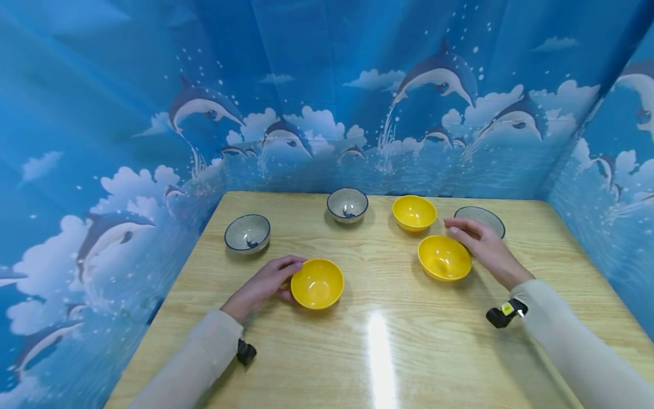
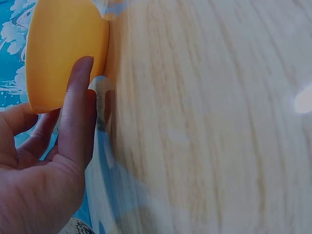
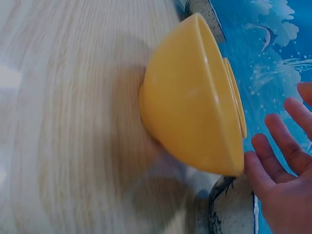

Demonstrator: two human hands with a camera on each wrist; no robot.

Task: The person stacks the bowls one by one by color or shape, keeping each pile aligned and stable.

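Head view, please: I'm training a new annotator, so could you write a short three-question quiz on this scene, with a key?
1. How many grey bowls can be seen?
2. True or false: the left hand touches the leftmost yellow bowl.
3. Which grey bowl does the right hand partly hide? A: the leftmost; B: the middle one; C: the rightmost.

Key: 1: three. 2: true. 3: C.
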